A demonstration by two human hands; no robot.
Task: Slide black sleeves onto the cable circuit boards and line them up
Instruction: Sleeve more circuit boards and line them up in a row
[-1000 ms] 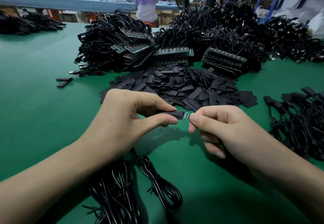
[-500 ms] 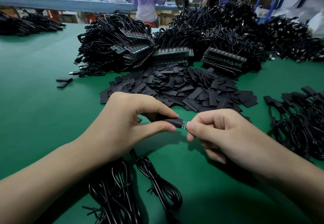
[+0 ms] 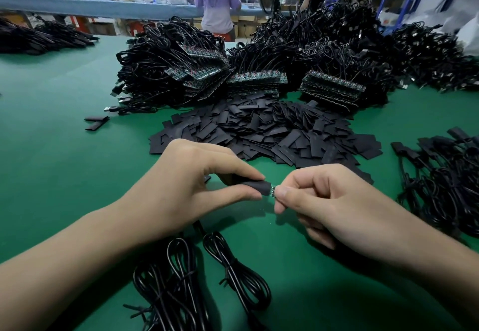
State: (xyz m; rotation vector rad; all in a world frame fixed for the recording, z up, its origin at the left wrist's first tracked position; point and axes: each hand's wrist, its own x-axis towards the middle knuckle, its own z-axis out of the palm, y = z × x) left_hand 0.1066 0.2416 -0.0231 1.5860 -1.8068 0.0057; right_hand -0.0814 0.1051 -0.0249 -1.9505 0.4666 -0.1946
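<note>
Currently left hand (image 3: 197, 183) pinches the black sleeve (image 3: 255, 187) thumb-to-forefinger; right hand (image 3: 337, 201) pinches the circuit board (image 3: 273, 191) tip. Both are held above the worktop (image 3: 51, 162), just nearside of the loose sleeve pile (image 3: 272, 134). Versus a second ago: less board exposed, now only a sliver. Sleeve axis runs left-right, mouth facing the right hand.

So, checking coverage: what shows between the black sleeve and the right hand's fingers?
A short stretch of uncovered green circuit board, seen in the head view.
</note>
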